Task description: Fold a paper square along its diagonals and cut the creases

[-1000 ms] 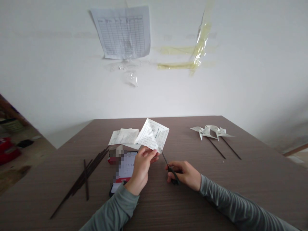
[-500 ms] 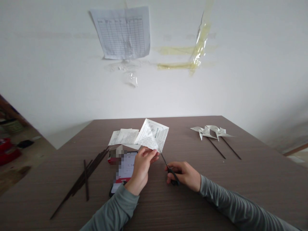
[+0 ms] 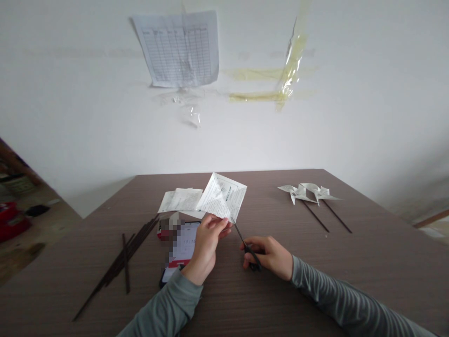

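Note:
Pinched at its lower corner by my left hand (image 3: 207, 245), a printed square of paper (image 3: 222, 196) with crease lines is held up above the table. My right hand (image 3: 269, 256) is closed round the black handles of a pair of scissors (image 3: 242, 235). The scissor tips meet the paper's bottom corner, beside my left fingertips; how far the blades stand apart is too small to tell. Behind my left hand lie more printed paper sheets (image 3: 180, 199). A phone (image 3: 184, 243) with a lit screen is partly covered by my left wrist.
Two paper pinwheels (image 3: 297, 193) on dark sticks lie at the right of the brown table (image 3: 280, 304). A bundle of dark sticks (image 3: 122, 260) lies at the left. A small red-and-white box (image 3: 167, 225) stands by the phone. The wall behind carries a taped sheet (image 3: 178, 49).
Hands, scissors and paper have hardly moved. The digits on the phone's screen have changed.

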### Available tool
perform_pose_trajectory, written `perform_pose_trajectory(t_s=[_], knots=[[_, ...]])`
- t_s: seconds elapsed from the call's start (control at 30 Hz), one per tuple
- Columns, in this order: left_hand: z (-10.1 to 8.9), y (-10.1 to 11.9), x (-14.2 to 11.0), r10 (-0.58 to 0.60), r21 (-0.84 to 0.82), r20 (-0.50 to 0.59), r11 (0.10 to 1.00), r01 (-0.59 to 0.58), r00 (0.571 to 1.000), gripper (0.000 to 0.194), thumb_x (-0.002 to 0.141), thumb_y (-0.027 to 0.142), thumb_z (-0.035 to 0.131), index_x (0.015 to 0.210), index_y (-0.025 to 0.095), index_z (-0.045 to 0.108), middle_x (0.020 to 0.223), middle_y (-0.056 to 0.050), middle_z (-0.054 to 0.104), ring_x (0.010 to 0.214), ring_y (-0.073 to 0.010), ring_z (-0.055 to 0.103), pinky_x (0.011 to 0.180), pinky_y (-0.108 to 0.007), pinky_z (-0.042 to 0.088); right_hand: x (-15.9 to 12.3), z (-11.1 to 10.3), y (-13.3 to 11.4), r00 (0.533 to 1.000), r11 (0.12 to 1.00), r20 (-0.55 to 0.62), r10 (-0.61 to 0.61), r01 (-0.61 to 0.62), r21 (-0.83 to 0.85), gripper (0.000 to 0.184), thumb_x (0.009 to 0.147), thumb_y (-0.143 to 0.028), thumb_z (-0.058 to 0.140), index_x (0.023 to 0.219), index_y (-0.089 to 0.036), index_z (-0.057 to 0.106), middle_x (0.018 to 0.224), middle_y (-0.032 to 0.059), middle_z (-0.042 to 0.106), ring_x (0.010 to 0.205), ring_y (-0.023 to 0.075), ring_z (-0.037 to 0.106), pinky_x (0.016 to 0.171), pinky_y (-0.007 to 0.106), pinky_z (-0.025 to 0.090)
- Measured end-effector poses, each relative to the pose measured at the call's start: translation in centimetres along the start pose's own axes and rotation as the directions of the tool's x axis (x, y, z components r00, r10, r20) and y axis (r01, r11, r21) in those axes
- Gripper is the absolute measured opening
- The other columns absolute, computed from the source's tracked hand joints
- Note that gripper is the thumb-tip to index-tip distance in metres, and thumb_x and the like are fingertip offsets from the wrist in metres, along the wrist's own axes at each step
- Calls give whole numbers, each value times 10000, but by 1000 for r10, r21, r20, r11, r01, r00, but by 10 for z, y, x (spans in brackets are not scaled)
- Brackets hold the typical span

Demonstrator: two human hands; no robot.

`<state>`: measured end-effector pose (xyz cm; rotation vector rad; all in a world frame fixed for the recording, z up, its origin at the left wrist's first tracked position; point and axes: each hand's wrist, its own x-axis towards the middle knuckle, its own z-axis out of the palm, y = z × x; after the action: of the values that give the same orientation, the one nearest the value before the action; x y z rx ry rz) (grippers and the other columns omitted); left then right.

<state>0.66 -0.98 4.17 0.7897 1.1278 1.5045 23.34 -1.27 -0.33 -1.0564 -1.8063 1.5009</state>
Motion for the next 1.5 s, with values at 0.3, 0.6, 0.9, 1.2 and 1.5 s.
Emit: perform_pose_trajectory(t_s=[0.3,0.6,0.9,1.2,1.5], knots=[[-1,0,0,-4,3,18,1000,4,1000,648,524,519,1285,725,231,740,835,-26,893,872,-251,917,784,-321,742,-4,0,-15,1000,1000,9,20,-20,-4,660,838,-924,951,1070,-318,826,887,148,937,815,400,836,877,545,727],[-2,-1,1,-9,8,20,1000,9,1000,632,534,499,1268,731,240,726,836,-25,895,865,-259,921,755,-317,730,-3,1,-15,999,999,2,43,-43,6,716,784,-970,981,1044,-322,820,867,146,919,829,415,849,877,549,728],[-2,-2,2,-9,0,19,1000,9,1000,645,532,500,1281,735,235,729,822,-13,890,844,-257,927,746,-318,740,-1,2,-10,1000,1000,-1,11,-11,22,650,817,-899,1007,1015,-312,808,846,130,910,790,380,831,874,528,738],[-2,-1,2,-22,9,16,1000,21,1000,626,582,452,1262,739,249,691,822,-4,878,857,-264,927,749,-320,723,-3,3,-17,999,999,6,39,-39,1,690,791,-953,973,1003,-324,785,839,135,892,803,399,824,850,535,716],[0,2,0,-23,-2,13,1000,23,1000,603,528,448,1246,721,240,714,826,-24,890,832,-245,906,733,-298,705,-3,3,-21,999,999,4,37,-37,-17,735,763,-998,986,981,-325,790,792,119,883,788,391,823,822,512,724]])
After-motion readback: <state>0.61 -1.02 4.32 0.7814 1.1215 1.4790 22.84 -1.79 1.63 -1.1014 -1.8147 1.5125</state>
